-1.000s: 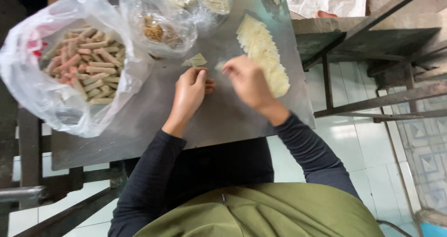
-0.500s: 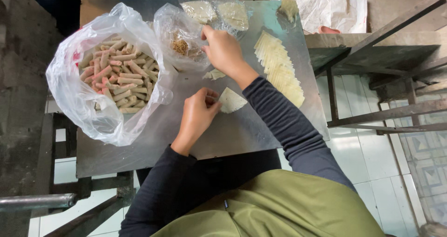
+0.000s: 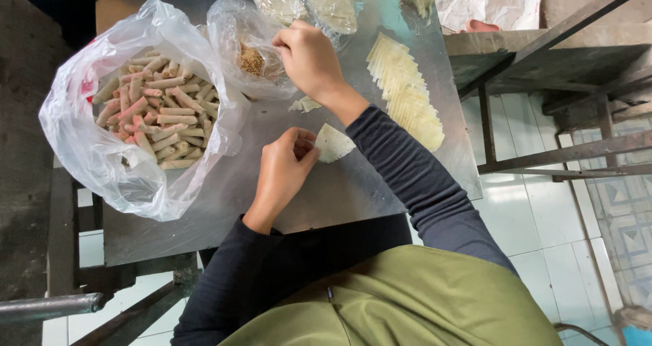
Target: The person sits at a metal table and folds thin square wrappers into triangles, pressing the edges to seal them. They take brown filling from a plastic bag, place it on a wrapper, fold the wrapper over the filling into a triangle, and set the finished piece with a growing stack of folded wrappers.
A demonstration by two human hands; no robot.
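Note:
My left hand (image 3: 284, 171) rests on the metal table (image 3: 339, 196), its fingertips pinching the edge of a small pale wrapper sheet (image 3: 333, 144). My right hand (image 3: 309, 59) reaches across into a clear plastic bag (image 3: 234, 33) that holds brown crumbly filling (image 3: 252, 61); its fingers are curled at the bag's mouth, and whether they hold filling is hidden. A scrap of wrapper (image 3: 305, 104) lies just below that wrist.
A large clear bag (image 3: 102, 162) full of finished rolls (image 3: 153, 112) sits at the left. A fanned row of cut wrappers (image 3: 406, 91) lies at the right. Two more bags of pale wrappers (image 3: 309, 6) stand at the back. Metal frames (image 3: 564, 81) stand to the right.
My right hand has gone from the wrapper in front of me up into the filling bag. The left hand stays on the wrapper. The view has shifted so that the table sits lower.

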